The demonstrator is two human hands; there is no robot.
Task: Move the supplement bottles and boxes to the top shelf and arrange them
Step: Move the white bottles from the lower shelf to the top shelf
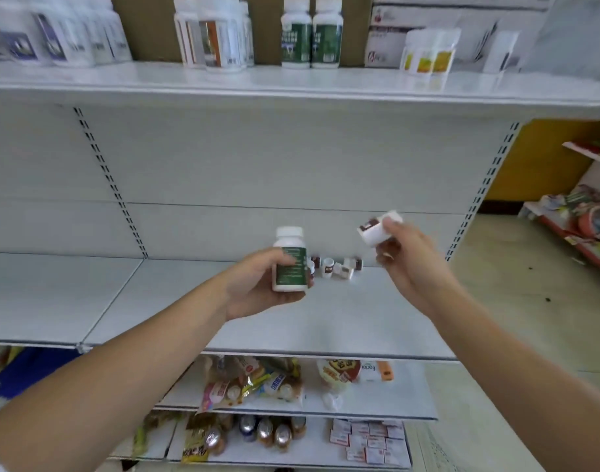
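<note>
Centre frame, above the middle shelf [155,294]: left hand [254,287] grips a green-label bottle [289,264] upright, cap up, fingers and thumb curled round its body. To its right, the right hand [407,257] pinches a small brown-label bottle [377,229], which is tilted with its cap toward the upper right. Behind the hands, more small bottles [337,267] cluster at the back of the middle shelf, at least one on its side.

Top shelf [292,83] spans the upper frame. A matching green-label pair [310,34] stands at upper centre, with bare shelf just right of it before some yellow-label items [428,52] that are too blurred to name.

Judged step: carry both bottles up and place them.
- Green bottle: set it just beside its pair, base flat, front label turned outward.
- Small bottle: bring it upright before it goes down. A tilted base would likely topple.
- Place one hand at a time and release only once the bottle is seated, since crowded neighbours could be knocked.
</note>
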